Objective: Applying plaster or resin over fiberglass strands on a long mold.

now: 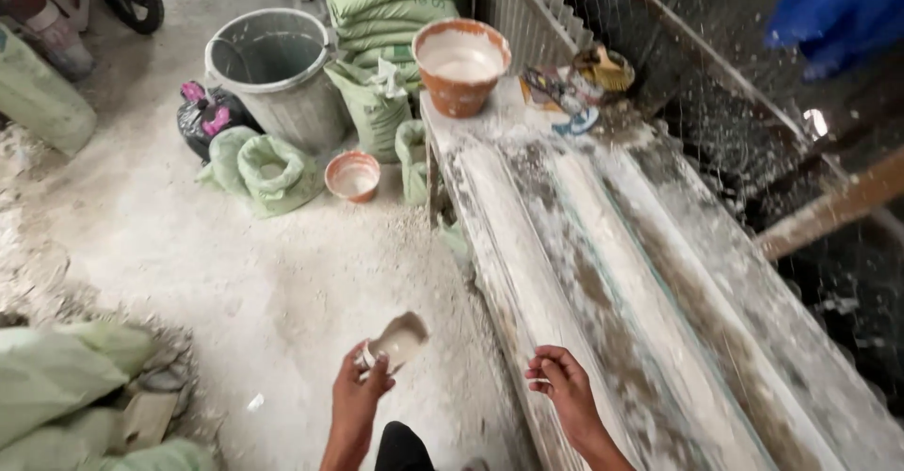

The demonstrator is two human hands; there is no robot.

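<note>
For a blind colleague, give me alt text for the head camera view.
A person's left hand holds a small plaster-coated scoop, right hand empty, beside a long plaster-caked workbench bearing an orange bowl of white mix.

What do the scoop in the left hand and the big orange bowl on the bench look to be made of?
The scoop in the left hand looks like thin cut plastic, caked in dull white plaster; its own colour is hidden. The orange bowl seems to be flexible rubber or plastic: thick rounded rim, matte skin, white-coated inside.
</note>
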